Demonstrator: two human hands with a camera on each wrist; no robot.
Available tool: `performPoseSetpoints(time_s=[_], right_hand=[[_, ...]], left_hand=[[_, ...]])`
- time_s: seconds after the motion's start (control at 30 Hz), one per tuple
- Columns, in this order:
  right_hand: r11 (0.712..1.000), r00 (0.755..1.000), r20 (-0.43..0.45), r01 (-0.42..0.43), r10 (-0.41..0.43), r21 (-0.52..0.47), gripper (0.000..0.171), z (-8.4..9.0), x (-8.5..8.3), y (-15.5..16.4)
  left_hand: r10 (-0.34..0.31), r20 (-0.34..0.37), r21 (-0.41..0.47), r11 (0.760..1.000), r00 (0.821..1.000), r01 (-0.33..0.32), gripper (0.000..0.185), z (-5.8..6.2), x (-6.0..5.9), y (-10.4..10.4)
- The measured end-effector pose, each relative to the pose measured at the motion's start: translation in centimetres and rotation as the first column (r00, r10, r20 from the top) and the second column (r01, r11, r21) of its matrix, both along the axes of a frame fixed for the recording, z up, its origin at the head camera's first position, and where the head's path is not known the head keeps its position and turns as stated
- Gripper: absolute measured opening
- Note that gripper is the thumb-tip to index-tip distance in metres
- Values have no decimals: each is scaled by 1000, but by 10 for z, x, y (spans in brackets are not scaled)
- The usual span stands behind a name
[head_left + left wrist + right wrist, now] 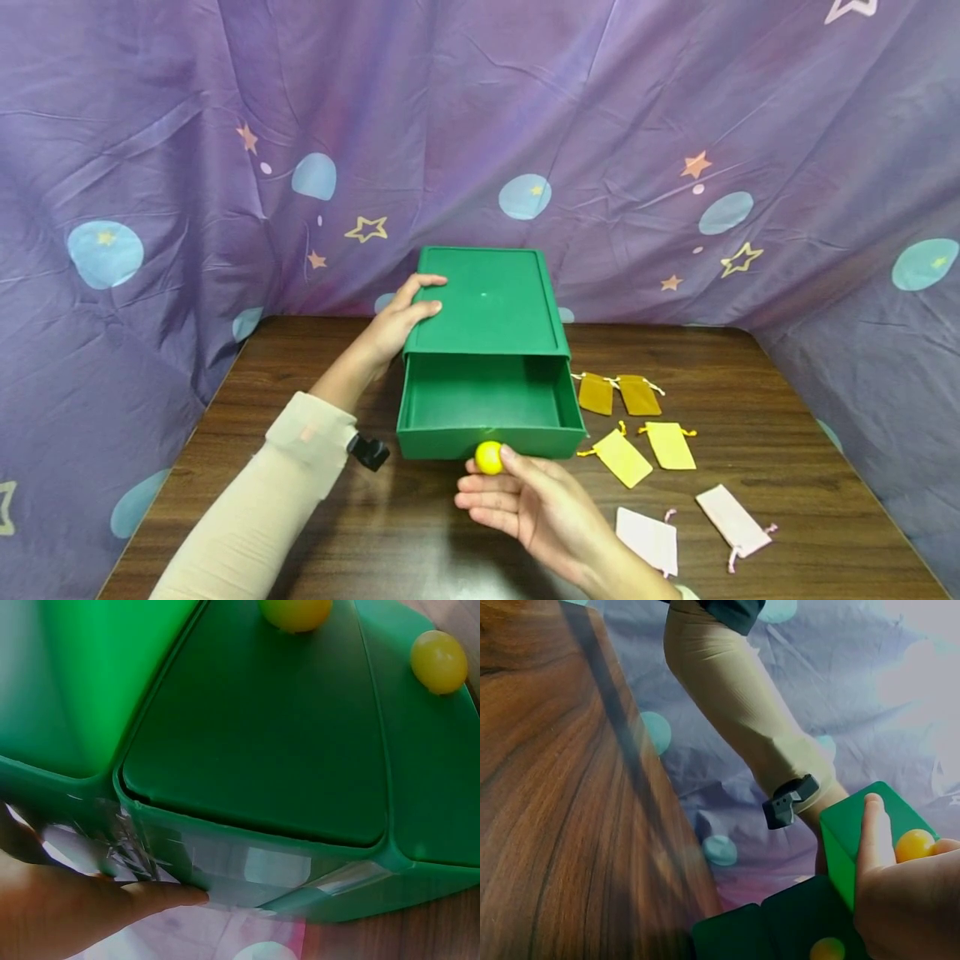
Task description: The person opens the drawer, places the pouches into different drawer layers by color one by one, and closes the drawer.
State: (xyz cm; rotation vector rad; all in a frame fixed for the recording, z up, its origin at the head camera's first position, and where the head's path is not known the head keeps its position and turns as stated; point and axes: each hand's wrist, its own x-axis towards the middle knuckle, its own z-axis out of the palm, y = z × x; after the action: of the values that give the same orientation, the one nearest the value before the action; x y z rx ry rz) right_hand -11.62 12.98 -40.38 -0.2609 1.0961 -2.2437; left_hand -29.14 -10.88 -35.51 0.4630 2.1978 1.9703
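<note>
While pulled toward the person, green drawer (487,400), long axis front-to-back.

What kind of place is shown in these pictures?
Probably a makeshift recording set, not a lived-in room: a purple star-printed cloth hangs around a wooden table, and a green drawer box stands beside neatly laid pouches.

A purple star-printed cloth (615,108) hangs behind a dark wooden table (795,517).

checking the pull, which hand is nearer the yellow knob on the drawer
Right. The right hand pinches the yellow knob at the drawer front; the left hand rests on the box's far left top edge.
</note>
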Motion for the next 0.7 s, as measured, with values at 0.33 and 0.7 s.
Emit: performPoseSetpoints(time_s=[0.33,0.7], right_hand=[[999,1000,-7,-31,30,-21,39,0,4,2],[998,999,5,-47,47,-43,41,-2,4,2]], left_hand=[[-2,4,-8,1000,1000,2,47,1,1,0],[-5,8,-17,1000,1000,5,47,1,0,-1]])
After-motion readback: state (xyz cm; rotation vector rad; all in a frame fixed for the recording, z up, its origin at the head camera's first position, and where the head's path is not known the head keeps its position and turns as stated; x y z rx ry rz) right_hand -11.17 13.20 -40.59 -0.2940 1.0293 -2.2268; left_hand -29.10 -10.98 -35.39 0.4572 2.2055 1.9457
